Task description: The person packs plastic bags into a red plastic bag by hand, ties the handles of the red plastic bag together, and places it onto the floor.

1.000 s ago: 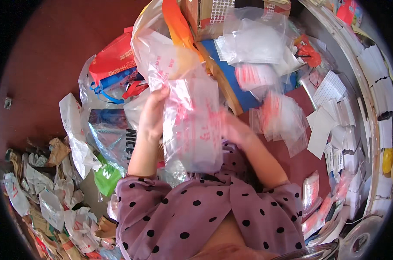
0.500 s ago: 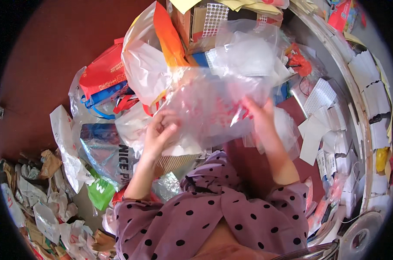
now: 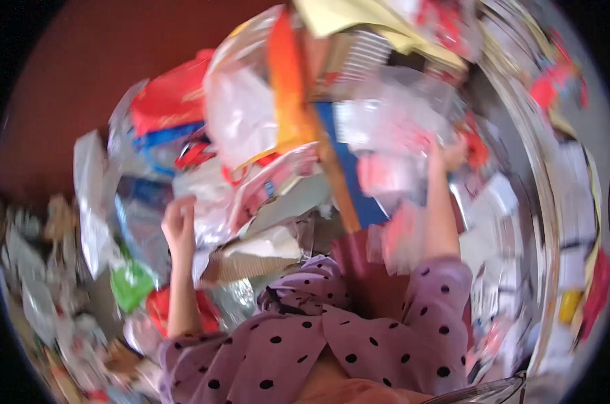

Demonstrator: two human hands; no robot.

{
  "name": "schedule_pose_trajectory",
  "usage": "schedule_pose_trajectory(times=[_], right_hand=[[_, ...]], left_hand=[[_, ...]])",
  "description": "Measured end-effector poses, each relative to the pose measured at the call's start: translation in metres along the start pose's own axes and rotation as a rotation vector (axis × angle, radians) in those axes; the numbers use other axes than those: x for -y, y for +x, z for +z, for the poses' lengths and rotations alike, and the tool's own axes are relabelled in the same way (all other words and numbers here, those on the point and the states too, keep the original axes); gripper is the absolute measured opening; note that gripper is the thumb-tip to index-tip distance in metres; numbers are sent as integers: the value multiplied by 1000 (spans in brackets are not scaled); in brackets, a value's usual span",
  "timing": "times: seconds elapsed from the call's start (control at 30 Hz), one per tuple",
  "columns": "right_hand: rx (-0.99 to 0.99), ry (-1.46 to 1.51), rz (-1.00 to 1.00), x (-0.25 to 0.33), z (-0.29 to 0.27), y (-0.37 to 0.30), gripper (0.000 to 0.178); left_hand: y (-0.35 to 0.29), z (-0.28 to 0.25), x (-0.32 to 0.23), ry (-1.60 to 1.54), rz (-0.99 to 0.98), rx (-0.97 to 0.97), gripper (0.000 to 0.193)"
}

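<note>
My left hand (image 3: 178,222) is raised over the plastic bags at the left, its fingers loosely bent and apart with nothing in them. Nearest to it lies a crumpled whitish plastic bag (image 3: 207,192). Out to the right, my right hand (image 3: 450,155) is blurred but closed at the edge of a clear plastic bag (image 3: 406,131) with pinkish-red print. That bag lies over a heap of other clear plastic, and where one piece ends is hard to make out. Before my body, a brown corrugated cardboard piece (image 3: 251,266) and grey-white sheets (image 3: 298,202) show.
A white bag with an orange side (image 3: 241,114) stands at the centre back, beside a red bag (image 3: 170,94). A blue panel (image 3: 349,161) lies near the middle. White paper stacks (image 3: 497,215) line the right; crumpled bags (image 3: 39,303) fill the lower left.
The clear bag has gone right and away onto the plastic heap with my right hand. My left hand has let go and drawn back left. Cardboard and sheets beneath now show; the view has shifted.
</note>
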State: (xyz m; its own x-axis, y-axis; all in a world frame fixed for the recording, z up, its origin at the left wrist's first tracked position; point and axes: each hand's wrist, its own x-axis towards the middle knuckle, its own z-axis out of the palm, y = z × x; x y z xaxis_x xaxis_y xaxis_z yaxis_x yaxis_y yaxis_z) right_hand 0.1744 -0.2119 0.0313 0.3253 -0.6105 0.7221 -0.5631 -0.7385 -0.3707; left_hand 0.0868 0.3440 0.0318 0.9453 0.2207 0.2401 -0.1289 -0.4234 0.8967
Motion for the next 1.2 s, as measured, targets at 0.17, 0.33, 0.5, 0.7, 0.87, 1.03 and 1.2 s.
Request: schedule_pose_trajectory(times=[0.17, 0.33, 0.5, 0.7, 0.87, 1.03, 1.2], right_hand=[[-178, 466, -280, 18, -44, 8, 46], [-25, 677, -731, 82, -106, -31, 55], [-31, 532, -1325, 115, -163, -73, 42], [218, 578, -1491, 128, -188, -139, 29], [343, 518, -1595, 133, -210, -157, 27], [501, 517, -1509, 122, -218, -166, 22], [526, 546, -1489, 123, -225, -191, 18]], left_hand=[[16, -73, 70, 1195, -124, -227, 60], [-8, -122, 169, 986, -523, -110, 98], [12, -107, 153, 1170, -216, -74, 96], [74, -86, 158, 1316, 316, 147, 67], [95, -85, 170, 1419, 194, 380, 30], [99, -83, 170, 1376, 74, 260, 22], [142, -58, 164, 1417, -235, 460, 26]])
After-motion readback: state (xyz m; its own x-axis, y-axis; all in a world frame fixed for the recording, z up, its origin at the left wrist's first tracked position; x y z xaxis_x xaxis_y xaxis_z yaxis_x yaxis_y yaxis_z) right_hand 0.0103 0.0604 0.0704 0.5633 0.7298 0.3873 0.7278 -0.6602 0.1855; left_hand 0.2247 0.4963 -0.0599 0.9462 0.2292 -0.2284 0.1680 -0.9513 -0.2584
